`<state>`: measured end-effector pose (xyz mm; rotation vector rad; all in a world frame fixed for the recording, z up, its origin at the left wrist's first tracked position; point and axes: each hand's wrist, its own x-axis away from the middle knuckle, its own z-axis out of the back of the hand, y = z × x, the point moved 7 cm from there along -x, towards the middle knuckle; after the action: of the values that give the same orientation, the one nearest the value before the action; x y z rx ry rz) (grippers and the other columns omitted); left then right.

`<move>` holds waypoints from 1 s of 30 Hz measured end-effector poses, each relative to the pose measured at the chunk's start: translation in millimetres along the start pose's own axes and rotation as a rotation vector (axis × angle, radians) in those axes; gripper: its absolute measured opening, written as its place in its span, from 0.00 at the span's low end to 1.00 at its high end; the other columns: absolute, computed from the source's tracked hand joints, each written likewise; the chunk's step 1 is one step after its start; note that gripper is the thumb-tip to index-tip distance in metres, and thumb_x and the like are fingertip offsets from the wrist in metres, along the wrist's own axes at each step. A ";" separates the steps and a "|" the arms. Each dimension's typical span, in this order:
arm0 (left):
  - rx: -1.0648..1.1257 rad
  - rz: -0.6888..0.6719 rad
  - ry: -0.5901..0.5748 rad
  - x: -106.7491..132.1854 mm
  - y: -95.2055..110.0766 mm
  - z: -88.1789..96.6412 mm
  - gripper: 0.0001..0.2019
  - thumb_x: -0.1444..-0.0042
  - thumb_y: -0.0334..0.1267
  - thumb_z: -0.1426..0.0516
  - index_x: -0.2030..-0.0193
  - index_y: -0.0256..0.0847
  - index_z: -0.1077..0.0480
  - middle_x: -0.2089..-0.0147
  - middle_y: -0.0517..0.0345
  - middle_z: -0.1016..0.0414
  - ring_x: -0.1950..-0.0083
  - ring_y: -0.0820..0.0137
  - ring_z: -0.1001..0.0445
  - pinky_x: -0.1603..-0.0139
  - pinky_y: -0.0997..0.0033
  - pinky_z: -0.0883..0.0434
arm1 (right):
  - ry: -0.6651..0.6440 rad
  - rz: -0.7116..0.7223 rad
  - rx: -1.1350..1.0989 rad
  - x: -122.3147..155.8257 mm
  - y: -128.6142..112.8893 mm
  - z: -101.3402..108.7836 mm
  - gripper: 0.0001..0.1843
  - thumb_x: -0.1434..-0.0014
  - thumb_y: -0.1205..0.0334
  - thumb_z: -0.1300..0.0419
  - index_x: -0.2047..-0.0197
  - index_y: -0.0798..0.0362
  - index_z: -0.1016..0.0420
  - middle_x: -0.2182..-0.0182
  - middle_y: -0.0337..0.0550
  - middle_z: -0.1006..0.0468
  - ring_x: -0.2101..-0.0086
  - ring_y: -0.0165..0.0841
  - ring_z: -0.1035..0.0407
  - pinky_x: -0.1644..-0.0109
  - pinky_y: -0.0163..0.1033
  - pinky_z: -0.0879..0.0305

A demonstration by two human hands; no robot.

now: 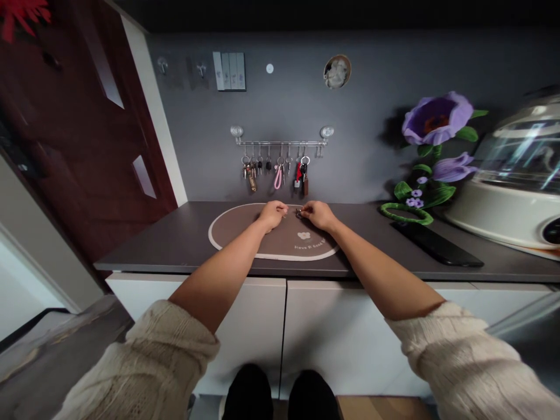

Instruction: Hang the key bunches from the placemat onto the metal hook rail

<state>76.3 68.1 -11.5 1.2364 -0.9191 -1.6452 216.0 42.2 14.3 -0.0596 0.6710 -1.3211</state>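
Observation:
My left hand (pixel 273 214) is over the far part of the brown oval mat (pixel 236 227), its fingers closed in a pinch around something small and shiny that I cannot make out. To its right, my right hand (pixel 319 214) pinches a small bunch of keys (pixel 299 214), dark and metallic, close to the mat's surface. A short gap separates the two hands. Behind them, several key sets hang from a clear hook rail (pixel 282 143) on the wall, among them a pink strap (pixel 278 177) and a red-and-brown set (pixel 301 177).
On the right of the dark countertop (pixel 175 233) lie a black phone-like slab (pixel 437 244), a purple crocheted flower (pixel 437 119) and a large cream appliance (pixel 516 198) with a clear lid. White cabinet doors (pixel 245 326) are below; a dark red door (pixel 109 105) stands left.

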 end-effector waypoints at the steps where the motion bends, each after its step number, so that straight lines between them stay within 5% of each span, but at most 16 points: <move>1: 0.000 -0.006 -0.003 0.0 0.3 -0.2 0.05 0.56 0.27 0.48 0.72 0.33 0.31 0.76 0.58 0.31 0.75 0.77 0.36 0.67 0.74 0.38 | 0.000 0.009 0.015 -0.9 0.2 -0.9 0.07 0.53 0.63 0.43 0.69 0.55 0.27 0.74 0.43 0.26 0.73 0.28 0.36 0.68 0.31 0.45; 10: 0.011 0.011 0.001 4.6 6.3 0.5 0.05 0.56 0.25 0.47 0.74 0.34 0.31 0.79 0.60 0.33 0.76 0.77 0.38 0.67 0.74 0.39 | 0.007 0.078 0.035 -3.9 -2.4 -2.9 0.06 0.52 0.63 0.44 0.71 0.55 0.27 0.74 0.43 0.27 0.73 0.28 0.37 0.69 0.31 0.46; 30: 0.061 -0.069 -0.053 6.6 17.2 -3.0 0.05 0.54 0.33 0.46 0.71 0.35 0.31 0.75 0.58 0.30 0.73 0.76 0.35 0.67 0.74 0.37 | -0.052 0.094 -0.492 3.2 -16.5 4.2 0.10 0.52 0.58 0.48 0.73 0.57 0.34 0.81 0.35 0.36 0.78 0.23 0.44 0.70 0.30 0.45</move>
<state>81.7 55.5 1.3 1.2834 -0.9751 -1.7228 204.0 33.4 23.0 -0.4534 0.9300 -1.0368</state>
